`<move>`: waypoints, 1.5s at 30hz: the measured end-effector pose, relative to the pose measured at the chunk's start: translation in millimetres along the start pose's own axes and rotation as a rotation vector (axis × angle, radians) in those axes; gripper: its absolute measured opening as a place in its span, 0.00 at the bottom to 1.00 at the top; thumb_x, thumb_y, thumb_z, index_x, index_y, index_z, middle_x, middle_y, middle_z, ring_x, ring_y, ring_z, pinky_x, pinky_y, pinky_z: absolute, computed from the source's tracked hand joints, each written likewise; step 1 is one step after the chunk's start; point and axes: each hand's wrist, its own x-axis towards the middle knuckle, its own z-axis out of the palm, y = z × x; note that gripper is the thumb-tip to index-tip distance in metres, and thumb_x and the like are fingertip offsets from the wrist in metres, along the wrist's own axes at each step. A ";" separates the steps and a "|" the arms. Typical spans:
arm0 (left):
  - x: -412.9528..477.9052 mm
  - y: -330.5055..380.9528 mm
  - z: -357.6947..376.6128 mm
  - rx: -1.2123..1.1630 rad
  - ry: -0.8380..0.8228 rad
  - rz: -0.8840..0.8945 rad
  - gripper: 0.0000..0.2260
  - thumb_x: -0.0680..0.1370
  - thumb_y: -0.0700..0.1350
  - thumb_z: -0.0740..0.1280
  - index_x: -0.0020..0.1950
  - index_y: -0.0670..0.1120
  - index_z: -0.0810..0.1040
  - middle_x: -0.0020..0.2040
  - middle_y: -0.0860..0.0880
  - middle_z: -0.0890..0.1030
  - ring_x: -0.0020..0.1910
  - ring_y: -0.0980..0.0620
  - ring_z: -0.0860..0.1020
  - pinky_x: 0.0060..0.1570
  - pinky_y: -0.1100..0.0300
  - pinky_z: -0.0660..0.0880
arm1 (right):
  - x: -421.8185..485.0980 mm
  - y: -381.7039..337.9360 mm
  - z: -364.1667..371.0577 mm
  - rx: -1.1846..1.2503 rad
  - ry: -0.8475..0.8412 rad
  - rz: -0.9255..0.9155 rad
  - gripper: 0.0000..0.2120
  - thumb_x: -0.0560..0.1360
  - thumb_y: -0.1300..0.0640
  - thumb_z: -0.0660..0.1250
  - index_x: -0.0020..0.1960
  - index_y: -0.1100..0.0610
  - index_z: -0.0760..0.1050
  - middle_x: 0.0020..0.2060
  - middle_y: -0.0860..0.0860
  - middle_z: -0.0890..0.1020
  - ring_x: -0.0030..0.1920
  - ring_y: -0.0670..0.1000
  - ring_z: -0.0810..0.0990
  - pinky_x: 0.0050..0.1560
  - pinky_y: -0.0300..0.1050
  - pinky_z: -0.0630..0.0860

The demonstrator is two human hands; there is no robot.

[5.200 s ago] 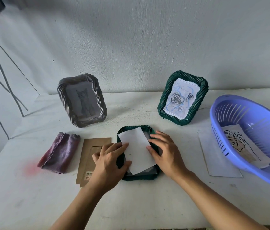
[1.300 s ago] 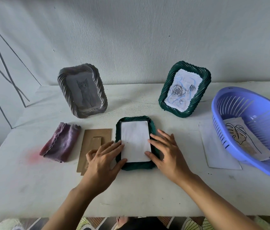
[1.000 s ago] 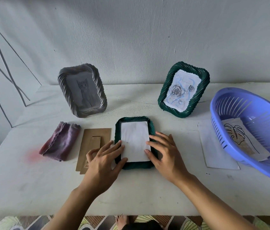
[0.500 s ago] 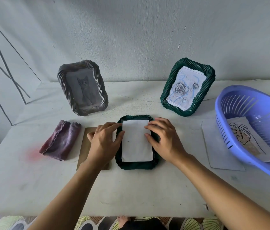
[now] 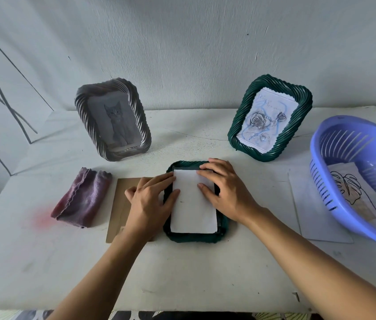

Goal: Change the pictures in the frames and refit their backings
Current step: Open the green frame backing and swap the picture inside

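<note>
Noting white paper sheet [image 5: 192, 204], skewed before, now squared inside face-down dark green woven frame [image 5: 194, 237]. My left hand [image 5: 150, 202] slid farther along its left edge, covering more brown cardboard backing [image 5: 117, 204]; right hand [image 5: 226, 190] moved to far right corner.

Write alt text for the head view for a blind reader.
A left hand and right hand press a white paper sheet onto a dark green woven frame flat on a white table. Beside it lie a brown cardboard backing and purple cloth; behind stand a grey cat-picture frame and a green rose-picture frame; a violet plastic basket sits right.
</note>
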 end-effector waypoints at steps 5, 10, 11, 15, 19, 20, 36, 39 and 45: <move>-2.5 2.3 0.0 -0.027 0.007 0.013 0.18 0.75 0.59 0.65 0.64 0.59 0.80 0.65 0.63 0.78 0.62 0.59 0.73 0.56 0.50 0.63 | -1.1 -2.3 -1.6 0.020 0.041 -0.032 0.18 0.78 0.51 0.65 0.61 0.61 0.79 0.56 0.52 0.79 0.65 0.51 0.71 0.65 0.57 0.71; -1.2 2.8 0.3 -0.039 0.005 0.021 0.16 0.76 0.57 0.67 0.63 0.58 0.81 0.64 0.64 0.77 0.62 0.60 0.73 0.54 0.52 0.61 | -2.5 0.2 0.2 0.043 0.021 -0.015 0.17 0.76 0.50 0.67 0.59 0.59 0.81 0.60 0.51 0.78 0.69 0.51 0.70 0.67 0.60 0.69; -0.8 3.5 -0.2 -0.062 0.007 0.014 0.15 0.76 0.55 0.70 0.63 0.58 0.81 0.63 0.65 0.77 0.61 0.61 0.73 0.53 0.53 0.59 | -2.9 0.1 0.0 0.052 0.016 -0.009 0.17 0.76 0.49 0.67 0.59 0.58 0.80 0.61 0.51 0.78 0.70 0.51 0.70 0.68 0.60 0.68; -0.3 7.7 -1.5 -0.134 0.006 -0.057 0.15 0.75 0.50 0.74 0.62 0.58 0.82 0.59 0.69 0.74 0.59 0.64 0.72 0.54 0.53 0.59 | -3.1 0.9 0.5 0.075 -0.002 0.004 0.16 0.76 0.49 0.67 0.60 0.56 0.80 0.61 0.49 0.78 0.70 0.50 0.70 0.68 0.64 0.66; 1.1 9.8 -3.9 -0.209 0.009 -0.094 0.16 0.73 0.50 0.75 0.60 0.59 0.82 0.57 0.68 0.75 0.57 0.63 0.74 0.63 0.43 0.67 | -1.9 1.5 -1.9 0.116 0.017 -0.021 0.13 0.75 0.53 0.70 0.58 0.57 0.80 0.57 0.49 0.78 0.66 0.49 0.71 0.66 0.64 0.68; 0.9 9.6 -3.9 -0.215 0.012 -0.101 0.15 0.74 0.49 0.75 0.60 0.59 0.83 0.56 0.67 0.76 0.56 0.64 0.73 0.63 0.43 0.67 | -1.6 1.1 -3.1 0.121 0.025 -0.029 0.13 0.75 0.55 0.71 0.58 0.58 0.80 0.56 0.50 0.78 0.64 0.49 0.72 0.64 0.62 0.69; -2.8 10.9 -0.3 -0.106 -0.012 0.007 0.13 0.77 0.51 0.72 0.61 0.57 0.82 0.53 0.65 0.76 0.53 0.66 0.69 0.50 0.55 0.55 | -1.2 -2.6 -9.4 0.174 -0.008 0.083 0.14 0.73 0.54 0.72 0.56 0.58 0.82 0.50 0.49 0.77 0.55 0.54 0.75 0.61 0.47 0.73; -4.0 12.5 -0.1 -0.100 -0.004 -0.016 0.10 0.76 0.51 0.72 0.57 0.60 0.83 0.53 0.68 0.76 0.54 0.68 0.69 0.47 0.59 0.51 | -1.2 -2.6 -8.2 0.188 -0.012 0.093 0.14 0.74 0.53 0.70 0.56 0.58 0.82 0.51 0.49 0.76 0.56 0.53 0.75 0.65 0.50 0.70; -4.1 13.5 0.0 -0.098 -0.009 -0.028 0.09 0.75 0.53 0.72 0.55 0.60 0.84 0.52 0.69 0.76 0.54 0.68 0.69 0.46 0.59 0.51 | 1.1 0.9 -7.6 0.248 -0.030 0.125 0.09 0.76 0.53 0.68 0.53 0.57 0.80 0.55 0.50 0.81 0.69 0.49 0.72 0.72 0.60 0.64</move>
